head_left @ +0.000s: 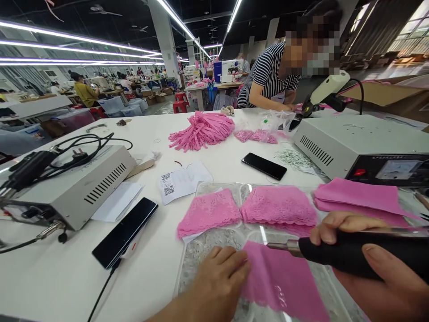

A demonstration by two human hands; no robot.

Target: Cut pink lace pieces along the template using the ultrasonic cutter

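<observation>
My right hand [375,264] grips a black handheld ultrasonic welder [321,250], its narrow metal tip pointing left above a flat pink fabric piece [284,281]. At that piece's left edge, my left hand [221,281] has curled fingers drawn together on the cloth. The fabric lies on a clear plastic tray [208,243] with raised ridges. Behind it sit two stacks of pink lace pieces, a left stack [211,210] and a thicker right stack [279,205]. More plain pink fabric [362,197] is folded at the right, beyond my right hand.
A grey control box [100,179] stands left, another [365,138] right. Two phones, a left one [125,232] and a right one [264,165], lie on the white table [50,277], with printed paper [184,179] and a pink strap pile [203,129]. A co-worker [268,76] leans over the far side.
</observation>
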